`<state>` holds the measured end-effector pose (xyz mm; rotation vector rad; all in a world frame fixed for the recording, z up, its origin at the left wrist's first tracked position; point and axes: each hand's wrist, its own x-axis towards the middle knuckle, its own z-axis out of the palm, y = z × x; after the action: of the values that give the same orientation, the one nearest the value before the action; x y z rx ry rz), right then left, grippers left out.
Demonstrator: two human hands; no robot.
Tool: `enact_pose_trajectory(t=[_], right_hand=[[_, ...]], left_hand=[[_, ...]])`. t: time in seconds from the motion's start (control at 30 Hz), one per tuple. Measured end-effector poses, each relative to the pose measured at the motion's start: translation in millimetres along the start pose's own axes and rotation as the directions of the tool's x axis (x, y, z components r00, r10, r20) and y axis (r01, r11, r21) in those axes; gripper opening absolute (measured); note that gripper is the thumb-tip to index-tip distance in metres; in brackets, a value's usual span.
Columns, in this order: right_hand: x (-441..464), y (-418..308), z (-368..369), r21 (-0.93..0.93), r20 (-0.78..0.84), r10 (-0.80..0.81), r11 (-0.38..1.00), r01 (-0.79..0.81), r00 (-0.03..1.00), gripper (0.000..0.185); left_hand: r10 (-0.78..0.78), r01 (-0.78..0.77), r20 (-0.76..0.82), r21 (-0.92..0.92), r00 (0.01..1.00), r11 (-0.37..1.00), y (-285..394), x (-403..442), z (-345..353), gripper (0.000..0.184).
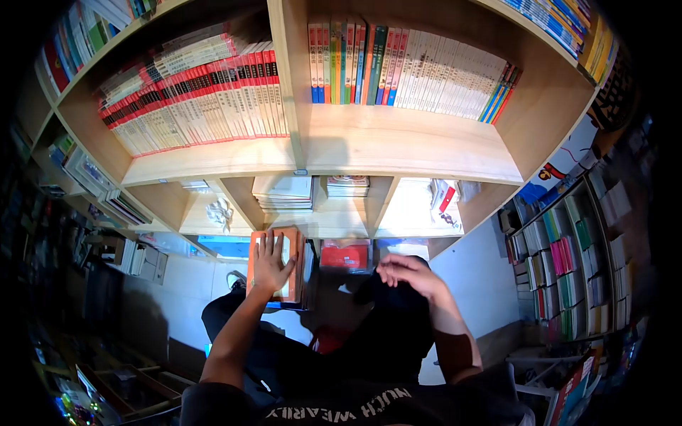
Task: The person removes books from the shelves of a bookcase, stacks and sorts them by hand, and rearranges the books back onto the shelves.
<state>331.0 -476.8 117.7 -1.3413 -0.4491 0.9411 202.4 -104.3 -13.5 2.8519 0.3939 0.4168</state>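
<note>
While the person sits before a wooden bookcase [412,145], seen from the head camera, the left hand [271,264] lies flat on an orange book [288,286], palm down, fingers spread wide, pressing or resting on the cover rather than gripping it. Book is on top of a stack [307,273], just beside the left leg; what holds the stack up is hidden. Right hand [408,274] is above the right knee, well apart from the book; fingers loosely bent and partly open, nothing seen in them; whether it touches the knee, cannot tell. Just right of the stack, a red package [345,255] in the low opening. Middle tier: a pile of pale books [283,193] and, to its left, a crumpled white thing [220,213]. Above, red-and-white books [206,96] upright at left; mostly white spines [447,74] at right.
</note>
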Motion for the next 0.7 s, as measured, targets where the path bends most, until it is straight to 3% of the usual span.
enact_pose_trajectory(t=[0.03, 0.07, 0.13, 0.17, 0.2, 0.23, 0.27, 0.33, 0.37, 0.4, 0.43, 0.5, 0.57, 0.63, 0.7], right_hand=[[9.5, -30.5, 10.8, -0.087, 0.119, -0.125, 0.987, 0.135, 0.985, 0.017], [21.3, -64.8, 22.7, -0.152, 0.055, -0.316, 0.935, 0.32, 0.947, 0.013], [56.2, -133.3, 36.0, -0.377, -0.026, -0.641, 0.717, 0.586, 0.767, 0.011], [73.5, -171.8, 42.0, -0.563, -0.084, -0.655, 0.653, 0.507, 0.751, 0.014], [97.5, -207.7, 48.6, -0.699, -0.031, -0.802, 0.444, 0.561, 0.597, 0.018], [124.7, -234.5, 54.4, -0.875, 0.025, -0.927, 0.161, 0.456, 0.375, 0.024], [161.2, -260.9, 49.2, -0.955, 0.187, -0.968, -0.139, 0.261, 0.169, 0.035], [211.4, -305.5, 57.5, -0.974, 0.218, -0.95, -0.227, -0.016, 0.225, 0.043], [225.0, -331.4, 65.1, -0.983, 0.117, -0.827, -0.176, -0.055, 0.549, 0.051], [235.4, -354.5, 72.4, -0.984, -0.004, -0.601, -0.141, -0.111, 0.8, 0.06], [254.4, -360.8, 72.3, -0.984, -0.001, -0.606, -0.143, -0.11, 0.795, 0.06], [297.7, -356.0, 63.9, -0.898, 0.16, -0.766, -0.375, -0.231, 0.623, 0.077], [316.5, -355.1, 62.1, -0.918, 0.142, -0.759, -0.342, -0.204, 0.635, 0.083], [329.2, -346.5, 60.0, -0.874, 0.159, -0.82, -0.376, -0.308, 0.55, 0.079], [325.4, -343.7, 61.5, -0.863, 0.155, -0.805, -0.392, -0.318, 0.572, 0.075]], left_hand=[[-0.006, 0.006, 0.009, -0.008, 1.0, 1.0, 1.7, -1.2, -1.4, 0.079], [-0.005, 0.005, 0.016, 0.002, 1.0, 1.0, 5.2, -0.9, -4.6, 0.078], [-0.012, 0.012, 0.021, 0.006, 1.0, 1.0, 5.6, -1.4, -2.8, 0.08], [-0.016, 0.016, 0.019, 0.006, 1.0, 1.0, 5.6, -1.1, -1.9, 0.081], [-0.02, 0.02, 0.023, 0.01, 1.0, 1.0, 5.5, -0.9, -0.6, 0.081], [-0.021, 0.021, 0.018, 0.012, 1.0, 1.0, 6.7, -0.6, -1.1, 0.081], [-0.025, 0.025, 0.028, 0.015, 0.999, 1.0, 8.2, -0.7, -2.8, 0.081], [-0.031, 0.031, 0.047, 0.016, 0.998, 0.999, 11.6, -0.6, -7.7, 0.082], [-0.03, 0.029, 0.042, 0.017, 0.999, 0.999, 11.9, -1.4, -7.7, 0.082], [-0.031, 0.03, 0.05, 0.017, 0.998, 0.999, 11.4, -1.7, -7.5, 0.082], [-0.032, 0.031, 0.056, 0.017, 0.998, 0.999, 11.2, -1.3, -7.2, 0.082], [-0.034, 0.033, 0.053, 0.013, 0.998, 0.999, 12.8, -0.7, -9.8, 0.082], [-0.051, 0.051, 0.064, 0.0, 0.997, 0.999, 14.5, -0.2, -11.6, 0.083], [-0.058, 0.057, 0.073, 0.015, 0.996, 0.998, 12.9, 0.6, -10.4, 0.083], [-0.046, 0.046, 0.047, -0.008, 0.998, 0.999, 13.2, -1.1, -9.0, 0.083]])
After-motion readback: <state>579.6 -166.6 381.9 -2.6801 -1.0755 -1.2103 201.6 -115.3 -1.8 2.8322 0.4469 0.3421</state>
